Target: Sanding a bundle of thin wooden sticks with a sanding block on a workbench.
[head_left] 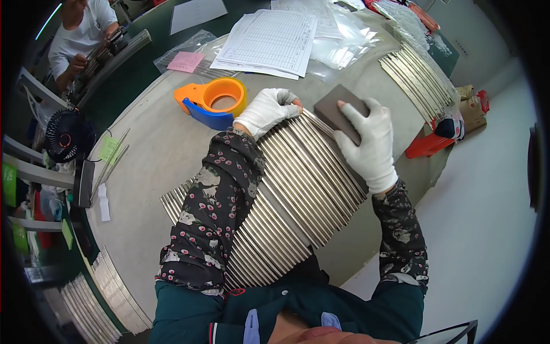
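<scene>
A wide row of thin, shiny metal rods (298,172) lies side by side in front of me, slanting from far left to near right. My left hand (268,112), in a white glove with bare fingertips, is closed at the far ends of the rods, pinching a rod end there. In my right hand (369,140), gloved the same way, is a flat brown-grey sanding block (338,109). The block is beside the rods' far right edge; whether it touches them I cannot tell. My left forearm covers part of the row.
Beyond my left hand stands an orange and blue tape dispenser (212,119). Paper sheets (269,43) and a pink note (186,61) lie farther back. More rods (415,80) rest at the far right, near a red bin (427,144). A black fan (66,136) is left; another person (86,28) works beyond.
</scene>
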`<state>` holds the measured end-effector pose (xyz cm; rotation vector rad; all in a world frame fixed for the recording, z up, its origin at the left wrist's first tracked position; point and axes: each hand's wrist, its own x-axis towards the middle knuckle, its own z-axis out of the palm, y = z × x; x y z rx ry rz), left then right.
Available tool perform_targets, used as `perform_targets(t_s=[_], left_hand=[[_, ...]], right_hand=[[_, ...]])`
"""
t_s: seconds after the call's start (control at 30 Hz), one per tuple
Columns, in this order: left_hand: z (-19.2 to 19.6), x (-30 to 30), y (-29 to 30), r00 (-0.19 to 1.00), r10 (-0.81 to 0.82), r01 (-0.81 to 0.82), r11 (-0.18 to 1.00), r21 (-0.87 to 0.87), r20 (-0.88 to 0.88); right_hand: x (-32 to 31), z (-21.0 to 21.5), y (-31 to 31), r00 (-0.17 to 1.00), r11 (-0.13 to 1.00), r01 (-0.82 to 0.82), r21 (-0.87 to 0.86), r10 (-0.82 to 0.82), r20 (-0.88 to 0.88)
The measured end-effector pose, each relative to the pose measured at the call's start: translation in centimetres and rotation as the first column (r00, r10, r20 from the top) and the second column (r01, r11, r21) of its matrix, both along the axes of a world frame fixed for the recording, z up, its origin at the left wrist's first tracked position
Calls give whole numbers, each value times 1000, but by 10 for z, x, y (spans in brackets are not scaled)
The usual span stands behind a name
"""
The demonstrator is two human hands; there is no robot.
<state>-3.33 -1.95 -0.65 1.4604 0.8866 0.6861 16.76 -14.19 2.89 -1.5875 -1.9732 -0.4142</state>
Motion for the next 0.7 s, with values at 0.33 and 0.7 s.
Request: perform_targets(t_s=[0.33,0.7], left_hand=[[-6,3,-1,1000,-5,6,1000,-14,22],[-8,2,-4,1000,-5,7,998,58,-29]], right_hand=[[-8,-1,1,994,992,-109,-71,111,25],[-3,7,0,999,999,-38,-2,38,23]])
